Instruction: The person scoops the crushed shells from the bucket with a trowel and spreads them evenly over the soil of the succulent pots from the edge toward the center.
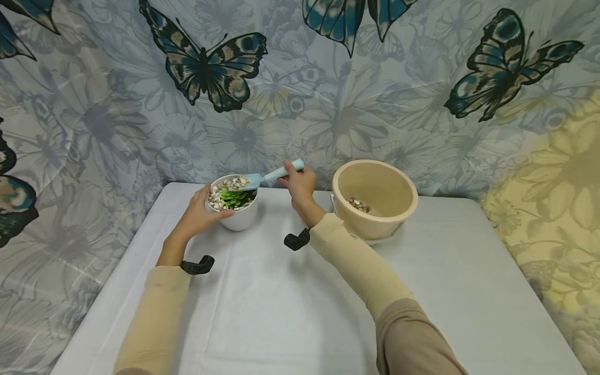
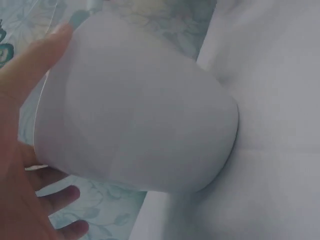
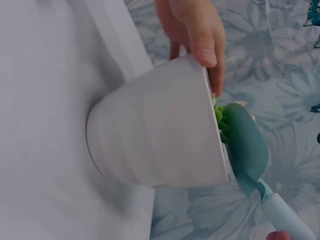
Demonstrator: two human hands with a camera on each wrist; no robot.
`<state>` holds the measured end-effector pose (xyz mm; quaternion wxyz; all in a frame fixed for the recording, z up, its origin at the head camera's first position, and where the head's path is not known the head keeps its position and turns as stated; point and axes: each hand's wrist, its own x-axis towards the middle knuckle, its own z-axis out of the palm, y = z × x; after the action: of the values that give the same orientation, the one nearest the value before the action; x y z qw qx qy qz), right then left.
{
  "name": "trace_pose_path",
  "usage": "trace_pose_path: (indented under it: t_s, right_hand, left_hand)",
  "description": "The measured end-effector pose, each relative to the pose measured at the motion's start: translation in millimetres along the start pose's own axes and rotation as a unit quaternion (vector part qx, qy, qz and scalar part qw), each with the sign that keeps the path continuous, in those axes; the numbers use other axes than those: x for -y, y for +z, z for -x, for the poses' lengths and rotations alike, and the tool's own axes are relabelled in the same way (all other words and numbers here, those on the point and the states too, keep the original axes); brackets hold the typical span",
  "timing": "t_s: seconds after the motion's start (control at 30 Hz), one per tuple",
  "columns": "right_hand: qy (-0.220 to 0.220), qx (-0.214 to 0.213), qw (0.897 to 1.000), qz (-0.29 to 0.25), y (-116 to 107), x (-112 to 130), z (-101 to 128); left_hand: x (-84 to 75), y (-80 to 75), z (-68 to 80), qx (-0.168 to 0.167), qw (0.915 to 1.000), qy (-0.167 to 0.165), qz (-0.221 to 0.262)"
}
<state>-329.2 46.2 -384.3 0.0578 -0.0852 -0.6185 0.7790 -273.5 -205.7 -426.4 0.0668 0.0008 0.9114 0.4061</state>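
A white pot (image 1: 236, 217) (image 2: 135, 115) (image 3: 160, 130) stands on the table and holds a green succulent (image 1: 233, 197) (image 3: 220, 117) ringed with pale pebbles. My left hand (image 1: 200, 213) (image 2: 20, 150) (image 3: 195, 35) grips the pot's left side, thumb at the rim. My right hand (image 1: 297, 186) holds the handle of a light blue scoop (image 1: 262, 179) (image 3: 250, 150). The scoop's blade carries pebbles over the pot's far rim. A beige bowl (image 1: 375, 203) to the right has a few pebbles at its bottom.
The table (image 1: 290, 307) is covered with a white cloth, with bare room in front of the pot. A butterfly-print curtain (image 1: 300, 94) hangs right behind the table. Black wrist mounts (image 1: 295, 240) sit on both forearms.
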Motion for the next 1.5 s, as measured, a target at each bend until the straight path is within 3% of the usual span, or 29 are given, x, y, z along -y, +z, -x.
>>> trace_pose_path:
  t_s: [0.23,0.67,0.83,1.03,1.27,1.5]
  right_hand:
    - [-0.04,-0.007,0.998,0.052,8,4,4]
    - [-0.103,-0.018,0.99,0.095,12,2,4]
    - [-0.109,-0.025,0.988,0.107,13,0,3]
    - [-0.115,-0.025,0.986,0.119,14,-1,4]
    - [-0.154,-0.021,0.977,0.146,17,-2,5]
    - [-0.149,-0.014,0.978,0.148,19,-1,6]
  left_hand:
    - [2.9,-4.4,-5.3,0.017,0.9997,-0.004,0.017]
    - [-4.6,1.4,3.3,-0.012,0.9997,-0.006,-0.022]
    - [-5.1,-4.9,3.3,0.008,0.9992,0.001,-0.04]
    - [-0.7,-7.0,-2.2,0.024,0.9995,0.014,-0.017]
    - [0.0,-2.7,-1.5,0.015,0.9997,0.006,-0.016]
    - [0.0,-1.7,0.8,0.011,0.9997,0.008,-0.022]
